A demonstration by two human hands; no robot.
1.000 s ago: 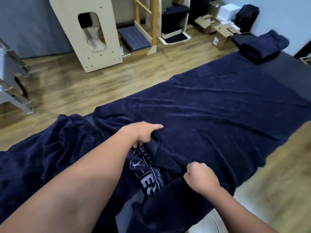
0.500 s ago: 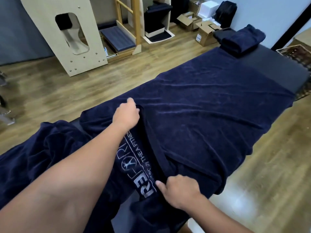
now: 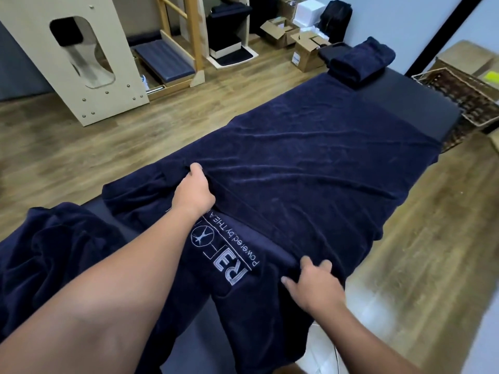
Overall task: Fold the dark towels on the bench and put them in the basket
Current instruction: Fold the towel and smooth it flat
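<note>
A large dark navy towel (image 3: 310, 163) lies spread along the black bench (image 3: 405, 103). Its near end, with white stitched lettering (image 3: 229, 260), hangs toward me. My left hand (image 3: 193, 193) grips the towel's far edge, fingers closed on a fold. At the near edge my right hand (image 3: 313, 284) pinches the same towel, thumb spread. A second navy towel (image 3: 54, 252) lies crumpled at the left. Folded navy towels (image 3: 361, 59) sit stacked at the bench's far end. The wicker basket (image 3: 459, 95) stands on the floor beyond that end, at the right.
Wooden floor surrounds the bench on both sides. A pale plywood frame (image 3: 81, 63), a wooden ladder piece (image 3: 189, 36) and cardboard boxes (image 3: 297, 39) stand against the far wall. A cardboard box (image 3: 467, 60) sits behind the basket.
My left hand has slid along the towel toward the far edge. My right hand has moved to the near edge. The lettered end is now laid out flatter.
</note>
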